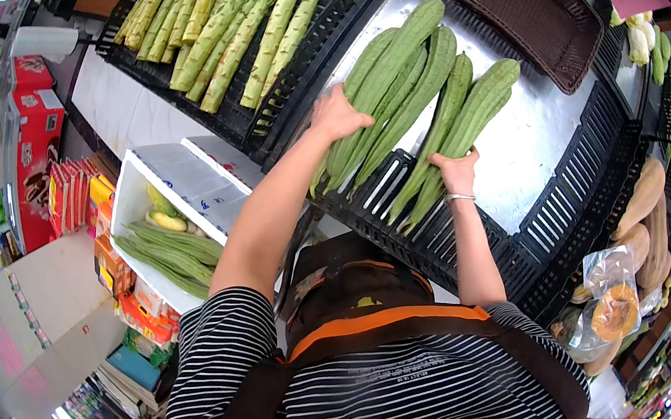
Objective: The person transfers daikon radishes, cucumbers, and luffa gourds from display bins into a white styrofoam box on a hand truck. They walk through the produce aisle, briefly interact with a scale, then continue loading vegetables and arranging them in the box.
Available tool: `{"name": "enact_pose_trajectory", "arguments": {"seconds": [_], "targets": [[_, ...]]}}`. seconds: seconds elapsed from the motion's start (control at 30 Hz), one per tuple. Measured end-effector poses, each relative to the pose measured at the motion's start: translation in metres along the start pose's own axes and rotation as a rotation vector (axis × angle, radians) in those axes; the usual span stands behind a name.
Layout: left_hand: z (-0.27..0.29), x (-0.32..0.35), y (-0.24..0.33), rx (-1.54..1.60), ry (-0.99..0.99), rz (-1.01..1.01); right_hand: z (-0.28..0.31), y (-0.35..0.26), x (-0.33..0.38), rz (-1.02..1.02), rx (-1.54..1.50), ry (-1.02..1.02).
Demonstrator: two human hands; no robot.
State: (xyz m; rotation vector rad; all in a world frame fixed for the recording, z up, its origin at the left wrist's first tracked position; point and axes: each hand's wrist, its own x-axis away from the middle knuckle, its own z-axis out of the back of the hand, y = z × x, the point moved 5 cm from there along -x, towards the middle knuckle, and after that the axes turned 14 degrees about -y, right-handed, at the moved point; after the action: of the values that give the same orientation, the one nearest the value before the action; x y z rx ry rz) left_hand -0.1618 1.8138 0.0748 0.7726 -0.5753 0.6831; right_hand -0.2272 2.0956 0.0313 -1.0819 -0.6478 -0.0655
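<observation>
Ridged green gourds (485, 107), long and tapering, are pinched in the right hand's (458, 173) grip; the left hand's (337, 116) thumb overlaps a neighbouring bunch, its fingers hidden, closure unclear. Underneath are slotted black plastic panels (558, 212) and a shiny metal worktop (549, 126); beyond, a woven brown basket (525, 5).

Left head-worn fisheye, looking steeply down, near view over left grip (337, 116), right grip (458, 175)
</observation>
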Motion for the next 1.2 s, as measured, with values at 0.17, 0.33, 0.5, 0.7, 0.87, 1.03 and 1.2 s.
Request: {"name": "enact_pose_trajectory", "arguments": {"seconds": [0.17,0.33,0.5,0.7,0.87,1.03,1.2], "targets": [[0.004,-0.007,0.000,0.778,-0.382,-0.114,0.025,-0.007,0.003,-0.055,-0.029,-0.183],[0.017,0.057,0.036,1.373,-0.689,-0.178,0.053,0.011,-0.009,-0.025,-0.014,-0.345],[-0.001,0.131,0.022,1.591,-0.587,-0.348,0.060,0.019,-0.011,0.006,-0.065,-0.383],[-0.008,0.276,-0.075,1.743,-0.465,-0.645,0.099,-0.003,-0.013,-0.245,-0.196,-0.586],[-0.007,0.414,-0.163,1.880,0.103,-0.413,0.101,-0.054,0.017,-0.256,-0.340,-0.725],[-0.029,0.501,-0.244,2.178,0.299,-0.262,0.073,-0.085,0.066,-0.170,-0.610,-0.895],[-0.039,0.530,-0.284,2.702,0.436,-0.518,0.050,-0.088,0.100,-0.115,-0.676,-0.878]]}}
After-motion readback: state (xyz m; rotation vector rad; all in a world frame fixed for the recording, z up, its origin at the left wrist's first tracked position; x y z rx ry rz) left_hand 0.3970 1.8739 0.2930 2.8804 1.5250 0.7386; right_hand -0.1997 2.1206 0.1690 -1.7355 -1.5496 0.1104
